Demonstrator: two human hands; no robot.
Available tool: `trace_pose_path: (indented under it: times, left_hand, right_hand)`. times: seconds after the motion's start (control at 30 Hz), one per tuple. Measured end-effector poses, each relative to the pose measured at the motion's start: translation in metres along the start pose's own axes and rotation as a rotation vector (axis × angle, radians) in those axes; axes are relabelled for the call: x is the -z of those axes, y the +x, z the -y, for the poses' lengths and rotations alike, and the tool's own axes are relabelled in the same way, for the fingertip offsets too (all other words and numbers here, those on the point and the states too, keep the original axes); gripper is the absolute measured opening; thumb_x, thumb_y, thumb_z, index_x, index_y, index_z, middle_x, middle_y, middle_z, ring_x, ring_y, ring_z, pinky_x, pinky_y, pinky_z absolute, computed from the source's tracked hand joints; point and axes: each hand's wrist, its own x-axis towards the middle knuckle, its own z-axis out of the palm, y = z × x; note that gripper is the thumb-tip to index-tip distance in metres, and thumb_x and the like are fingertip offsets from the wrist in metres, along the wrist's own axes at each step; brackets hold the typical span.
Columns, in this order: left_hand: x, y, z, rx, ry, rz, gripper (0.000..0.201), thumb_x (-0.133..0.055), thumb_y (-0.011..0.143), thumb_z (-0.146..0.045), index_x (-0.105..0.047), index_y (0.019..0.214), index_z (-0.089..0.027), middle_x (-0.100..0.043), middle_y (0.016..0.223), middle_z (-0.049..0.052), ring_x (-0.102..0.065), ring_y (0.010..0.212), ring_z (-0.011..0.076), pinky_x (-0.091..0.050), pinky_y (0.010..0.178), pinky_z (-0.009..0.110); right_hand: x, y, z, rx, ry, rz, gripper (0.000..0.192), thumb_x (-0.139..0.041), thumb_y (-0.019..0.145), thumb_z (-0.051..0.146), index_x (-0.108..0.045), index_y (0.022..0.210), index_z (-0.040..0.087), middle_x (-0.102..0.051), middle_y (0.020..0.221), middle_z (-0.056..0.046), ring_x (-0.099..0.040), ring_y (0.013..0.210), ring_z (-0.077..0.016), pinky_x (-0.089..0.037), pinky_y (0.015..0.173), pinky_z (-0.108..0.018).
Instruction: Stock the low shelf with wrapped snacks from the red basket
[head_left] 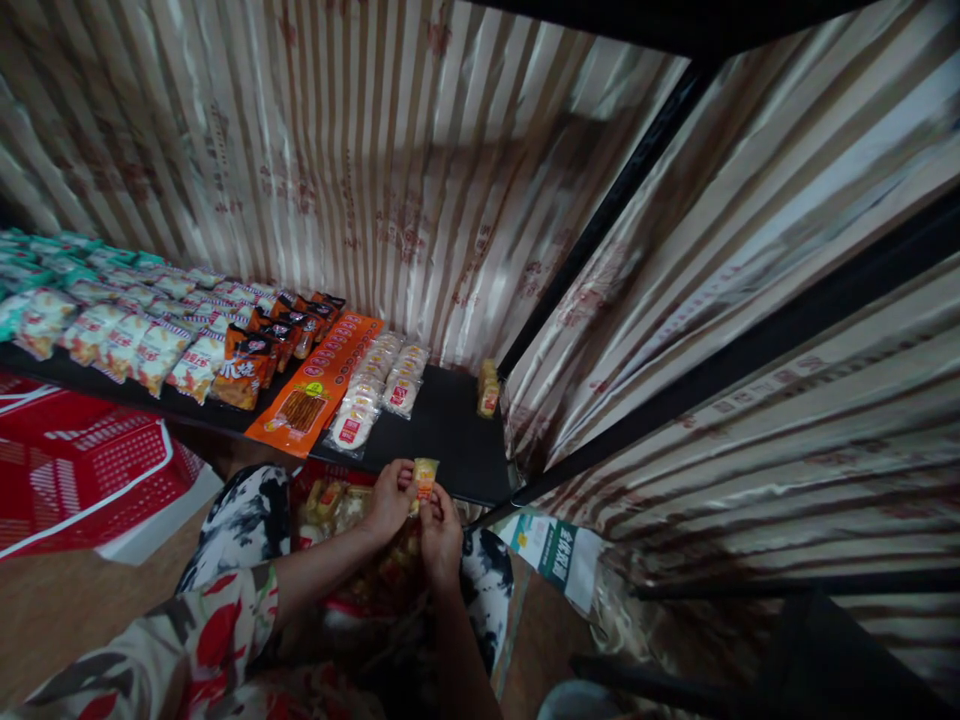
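Just over the front edge of the black shelf (455,425), a small yellow snack packet (426,476) stands upright between my two hands. My left hand (390,500) pinches it from the left side. The fingers of my right hand (441,535) grip its lower right part. Below, between my knees, sits a red container holding several loose yellow packets (328,500), partly covered by my forearms. On the shelf, a short row of yellow packets (488,390) stands at the right end, and rows of white round packets (355,418) lie left of the middle.
Further left along the shelf are a flat orange pack (304,400), orange-and-black bags (244,368) and many white bags (146,350). A red basket (97,465) stands low at left. Black frame bars (622,210) cross at right before a striped curtain (420,200). A green-and-white bag (559,552) lies lower right.
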Motion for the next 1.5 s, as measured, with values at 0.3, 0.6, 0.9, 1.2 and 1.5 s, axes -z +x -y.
trace_pose_path:
  times: [0.3, 0.6, 0.9, 1.2, 1.5]
  left_hand:
    - [-0.02, 0.013, -0.01, -0.061, 0.001, -0.012, 0.027, -0.05, 0.071, -0.005, -0.056, 0.095, -0.016, -0.058, 0.084, 0.001, -0.056, 0.074, 0.0101, -0.047, 0.077, 0.026]
    - [-0.047, 0.032, -0.026, -0.09, -0.042, 0.019, 0.025, -0.051, 0.071, -0.004, -0.058, 0.092, -0.016, -0.061, 0.085, 0.002, -0.059, 0.077, 0.0104, -0.047, 0.077, 0.024]
    - [-0.069, 0.048, -0.036, -0.079, 0.026, 0.051, 0.031, -0.048, 0.071, -0.001, -0.06, 0.097, -0.015, -0.06, 0.091, 0.005, -0.059, 0.081, 0.0113, -0.047, 0.08, 0.024]
    - [-0.088, 0.065, -0.039, -0.031, 0.066, 0.086, 0.03, -0.052, 0.073, -0.004, -0.061, 0.099, -0.016, -0.061, 0.094, 0.005, -0.058, 0.087, 0.0118, -0.046, 0.084, 0.024]
    - [-0.105, 0.079, -0.048, -0.005, 0.088, 0.138, 0.038, -0.05, 0.074, -0.007, -0.06, 0.109, -0.017, -0.06, 0.096, 0.006, -0.057, 0.088, 0.0138, -0.046, 0.084, 0.024]
  right_hand:
    - [0.016, 0.024, 0.01, 0.129, -0.268, -0.124, 0.043, -0.045, 0.077, 0.04, -0.063, 0.107, 0.014, -0.06, 0.094, -0.011, -0.059, 0.083, -0.0201, -0.047, 0.078, -0.033]
    - [0.03, 0.05, 0.017, 0.199, -0.494, -0.219, 0.047, -0.04, 0.081, 0.039, -0.06, 0.114, 0.012, -0.062, 0.101, -0.013, -0.055, 0.092, -0.0236, -0.043, 0.081, -0.035]
    - [0.035, 0.068, 0.024, 0.074, -0.495, -0.252, 0.052, -0.037, 0.08, 0.04, -0.055, 0.121, 0.013, -0.058, 0.107, -0.014, -0.057, 0.072, -0.0179, -0.043, 0.067, -0.029]
    - [0.039, 0.091, 0.012, 0.092, -0.421, -0.27, 0.052, -0.036, 0.079, 0.033, -0.054, 0.121, 0.008, -0.056, 0.105, -0.017, -0.056, 0.093, -0.0238, -0.043, 0.082, -0.033]
    - [0.039, 0.118, 0.004, 0.098, -0.365, -0.342, 0.053, -0.035, 0.078, 0.028, -0.051, 0.124, 0.007, -0.054, 0.104, -0.018, -0.054, 0.097, -0.0254, -0.041, 0.087, -0.036]
